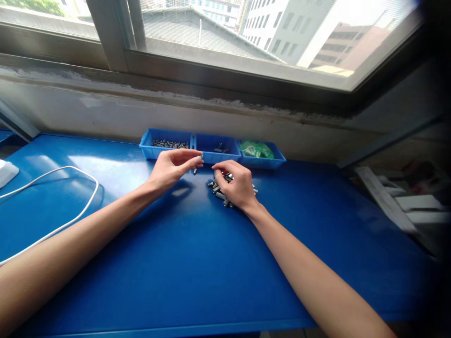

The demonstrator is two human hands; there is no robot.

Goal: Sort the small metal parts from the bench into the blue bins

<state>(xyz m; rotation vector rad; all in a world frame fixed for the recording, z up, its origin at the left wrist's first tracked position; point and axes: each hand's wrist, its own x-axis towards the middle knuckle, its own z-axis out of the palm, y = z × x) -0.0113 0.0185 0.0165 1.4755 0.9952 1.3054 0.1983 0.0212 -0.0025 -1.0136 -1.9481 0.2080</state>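
Observation:
My left hand [173, 170] is held above the table in front of the bins, thumb and fingers closed on a small light metal piece [199, 157]. Just under those fingertips is another small metal part [195, 172]; I cannot tell if it touches the table. My right hand [235, 182] curves over a pile of short metal cylinders [221, 195], its thumb and index finger pinched near each other. Whatever that pinch holds, if anything, is too small to make out. The right hand hides part of the pile.
Three joined blue bins stand at the back: the left bin [150, 151] with many small metal parts, the middle bin [207, 156] with a few, the right bin [273, 163] with a green plastic bag [256, 149]. A white cable [82, 213] loops across the blue table [183, 277].

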